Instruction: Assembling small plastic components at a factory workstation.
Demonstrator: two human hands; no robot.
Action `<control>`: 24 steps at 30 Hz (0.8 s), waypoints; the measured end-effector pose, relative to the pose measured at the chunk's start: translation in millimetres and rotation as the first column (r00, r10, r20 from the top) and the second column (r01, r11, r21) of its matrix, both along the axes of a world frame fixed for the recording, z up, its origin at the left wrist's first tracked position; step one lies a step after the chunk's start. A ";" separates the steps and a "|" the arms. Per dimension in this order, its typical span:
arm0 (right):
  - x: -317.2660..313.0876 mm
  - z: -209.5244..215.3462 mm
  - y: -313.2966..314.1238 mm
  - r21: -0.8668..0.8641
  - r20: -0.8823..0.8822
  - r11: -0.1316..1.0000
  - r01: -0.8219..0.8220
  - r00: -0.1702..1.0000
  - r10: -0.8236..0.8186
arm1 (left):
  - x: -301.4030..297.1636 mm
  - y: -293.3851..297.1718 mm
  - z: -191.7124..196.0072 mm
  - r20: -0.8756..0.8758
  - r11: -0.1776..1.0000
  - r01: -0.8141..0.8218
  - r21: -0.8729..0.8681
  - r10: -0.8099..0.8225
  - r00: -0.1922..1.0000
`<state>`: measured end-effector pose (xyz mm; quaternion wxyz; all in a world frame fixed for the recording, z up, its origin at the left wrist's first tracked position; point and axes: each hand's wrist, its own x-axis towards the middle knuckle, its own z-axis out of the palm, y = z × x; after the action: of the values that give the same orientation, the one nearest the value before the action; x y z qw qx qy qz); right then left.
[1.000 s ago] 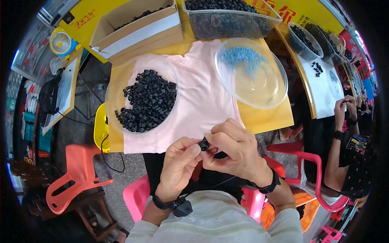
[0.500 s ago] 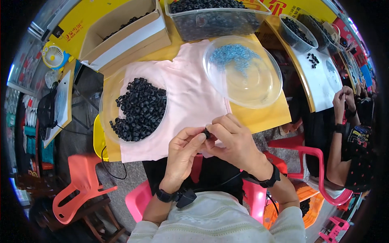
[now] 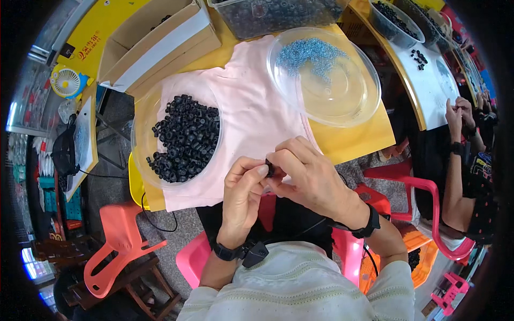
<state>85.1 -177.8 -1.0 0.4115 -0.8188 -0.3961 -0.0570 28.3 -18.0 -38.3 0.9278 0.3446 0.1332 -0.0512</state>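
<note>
Between the fingertips of both hands is a small black round part [image 3: 269,168], held just over the near edge of the pink cloth [image 3: 243,101]. My left hand [image 3: 243,190] pinches it from the left with thumb and forefinger. From the right, my right hand [image 3: 308,174] closes its fingers on the same part and partly covers it. Left of the hands, a clear round tray [image 3: 140,155] lies on the cloth with a heap of black parts [image 3: 187,140] in it. Beyond my right hand stands another clear round tray [image 3: 342,101], holding small blue translucent pieces [image 3: 308,55].
A cardboard box [image 3: 160,48] and a clear bin [image 3: 278,21] of black parts line the table's far side. At the right, a co-worker's hands [image 3: 458,112] meet near a white-topped table [image 3: 428,101]. Plastic chairs [image 3: 120,230] stand around.
The view has shifted slightly, so the table sits a little higher in the picture. Both hands stay together on the small black part, with fingers only slightly moved.
</note>
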 end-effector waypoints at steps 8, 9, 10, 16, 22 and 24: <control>-3.3 4.2 1.0 -0.085 0.146 0.995 0.048 0.989 -0.035 | 0.2 -7.4 9.8 0.065 0.963 -0.053 0.266 0.037 0.997; -4.4 3.8 1.5 -0.097 0.167 0.994 0.051 0.985 -0.034 | -0.4 -7.8 8.3 0.087 0.948 -0.071 0.310 0.046 0.995; -5.6 3.4 2.0 -0.109 0.188 0.993 0.054 0.982 -0.033 | -0.9 -8.1 6.6 0.109 0.931 -0.090 0.353 0.055 0.993; -13.5 -3.5 3.0 -0.105 0.140 0.992 0.073 0.989 -0.058 | -3.0 -8.7 -6.0 0.104 0.937 -0.078 0.341 0.045 0.994; -12.0 3.7 1.7 0.043 0.029 0.992 0.117 0.993 -0.119 | -1.2 -4.3 6.2 0.051 0.996 0.031 0.087 -0.036 0.998; -12.0 2.4 0.4 -0.031 0.080 0.995 0.099 0.992 -0.097 | -2.3 -1.5 -1.3 0.070 0.998 0.037 0.046 -0.040 0.997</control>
<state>73.1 -177.4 1.3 0.3780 -0.8415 -0.3721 -0.1021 25.9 -19.5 -39.5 0.9229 0.3695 0.0946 -0.0536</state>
